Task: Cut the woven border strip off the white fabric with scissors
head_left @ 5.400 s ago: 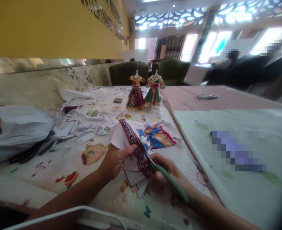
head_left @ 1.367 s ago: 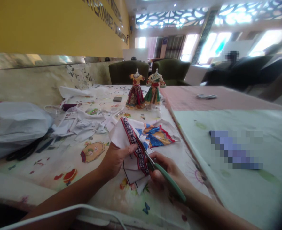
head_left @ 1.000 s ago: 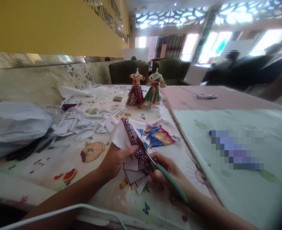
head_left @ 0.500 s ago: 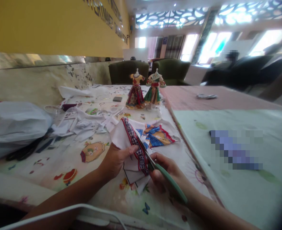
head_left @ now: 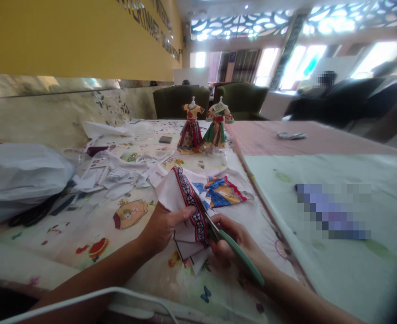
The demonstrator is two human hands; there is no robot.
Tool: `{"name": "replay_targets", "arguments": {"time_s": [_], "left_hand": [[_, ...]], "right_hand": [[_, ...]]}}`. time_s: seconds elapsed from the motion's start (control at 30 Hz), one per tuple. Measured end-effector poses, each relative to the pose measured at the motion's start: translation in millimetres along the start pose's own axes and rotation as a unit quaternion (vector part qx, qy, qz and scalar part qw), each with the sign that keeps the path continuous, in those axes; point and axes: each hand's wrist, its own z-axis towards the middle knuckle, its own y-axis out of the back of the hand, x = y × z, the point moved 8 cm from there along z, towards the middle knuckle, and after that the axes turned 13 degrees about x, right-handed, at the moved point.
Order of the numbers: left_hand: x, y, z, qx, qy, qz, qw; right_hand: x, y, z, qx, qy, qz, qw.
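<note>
My left hand (head_left: 164, 223) pinches a white cloth (head_left: 170, 191) that carries a patterned red, black and white border strip (head_left: 189, 193), thumb pressed on the strip. My right hand (head_left: 230, 238) is closed around green-handled scissors (head_left: 241, 257). Their blades lie along the right edge of the strip, pointing up and left, looking nearly closed. Just beyond the blades rests a blue and orange fabric piece (head_left: 223, 191) with a red edge. White pieces with dark edges (head_left: 193, 255) show below the strip, between my hands.
Two small dresses on stands, one maroon (head_left: 191, 135) and one green (head_left: 216, 132), are at the back. White scraps (head_left: 117, 177) and a plastic bag (head_left: 23, 173) lie left. A white cable (head_left: 117, 290) crosses in front. A blurred purple item (head_left: 330, 213) is right.
The cloth and strip have shifted very slightly under the scissors. Both hands keep their hold and nearly the same place.
</note>
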Motion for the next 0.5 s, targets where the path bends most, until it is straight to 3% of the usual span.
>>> {"name": "replay_targets", "arguments": {"time_s": [0.5], "left_hand": [[7.7, 2.2, -1.4, 0.006, 0.014, -0.019, 1.000]], "right_hand": [[-3.6, -3.3, -1.4, 0.001, -0.001, 0.021, 1.000]]}}
